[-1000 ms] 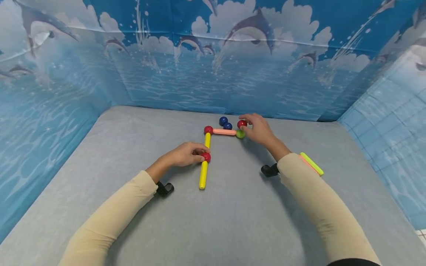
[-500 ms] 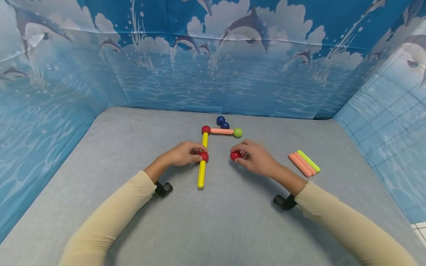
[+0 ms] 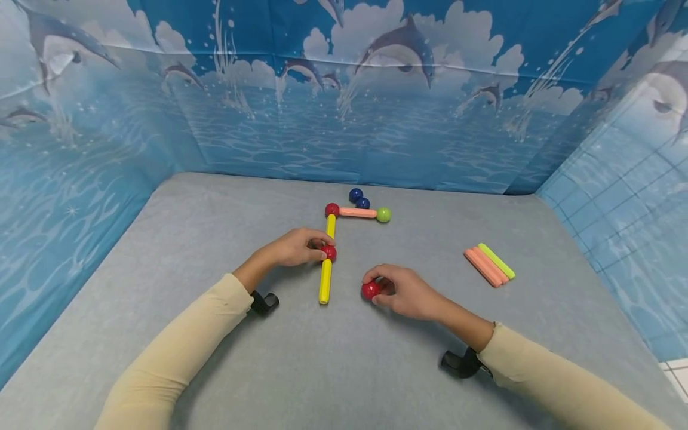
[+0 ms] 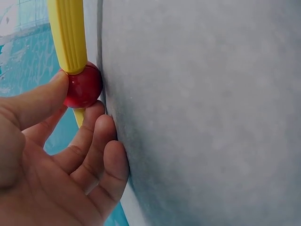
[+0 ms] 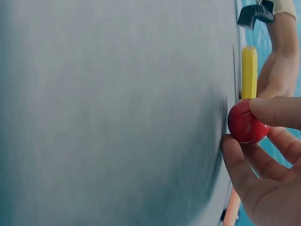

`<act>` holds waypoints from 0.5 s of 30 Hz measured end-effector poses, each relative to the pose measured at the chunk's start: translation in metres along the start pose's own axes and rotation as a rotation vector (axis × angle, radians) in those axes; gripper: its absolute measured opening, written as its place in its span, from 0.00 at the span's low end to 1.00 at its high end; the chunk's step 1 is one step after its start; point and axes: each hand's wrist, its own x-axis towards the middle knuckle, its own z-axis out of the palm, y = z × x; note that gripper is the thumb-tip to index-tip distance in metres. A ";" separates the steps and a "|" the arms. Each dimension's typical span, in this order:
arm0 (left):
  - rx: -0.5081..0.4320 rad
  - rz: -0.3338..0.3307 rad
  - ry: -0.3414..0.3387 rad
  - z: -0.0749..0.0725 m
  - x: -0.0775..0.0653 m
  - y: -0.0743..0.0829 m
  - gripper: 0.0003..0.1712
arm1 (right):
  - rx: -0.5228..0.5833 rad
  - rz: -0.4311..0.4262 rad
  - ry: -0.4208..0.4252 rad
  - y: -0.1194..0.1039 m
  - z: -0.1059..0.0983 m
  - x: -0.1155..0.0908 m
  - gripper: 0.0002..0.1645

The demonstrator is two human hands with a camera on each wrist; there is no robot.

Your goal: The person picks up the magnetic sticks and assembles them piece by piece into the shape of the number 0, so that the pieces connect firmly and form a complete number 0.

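My left hand [image 3: 297,247] pinches a red ball [image 4: 86,87] between thumb and fingers. Two yellow rods meet that ball: one [image 3: 325,283] points toward me, the other [image 3: 331,227] runs back to a second red ball [image 3: 332,209]. From there a salmon-coloured rod [image 3: 358,212] reaches right to a green ball [image 3: 383,215]. Low over the grey table, my right hand [image 3: 407,292] holds a separate red ball [image 5: 246,121] between thumb and fingertips. It stands to the right of the near yellow rod's free end, apart from it.
Two blue balls [image 3: 359,199] lie just behind the salmon rod. Off to the right, several salmon rods [image 3: 486,267] lie beside a yellow-green rod [image 3: 496,261] on the grey table [image 3: 242,382]. A dolphin-print curtain [image 3: 258,137] stands along the back and sides.
My right hand has taken the loose red ball from beside the green ball and brought it toward me, near the yellow rod's free end. The left hand has kept its grip in place.
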 end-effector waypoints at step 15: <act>0.013 0.020 0.006 -0.001 0.002 0.000 0.22 | 0.072 -0.066 -0.097 -0.023 0.019 -0.001 0.19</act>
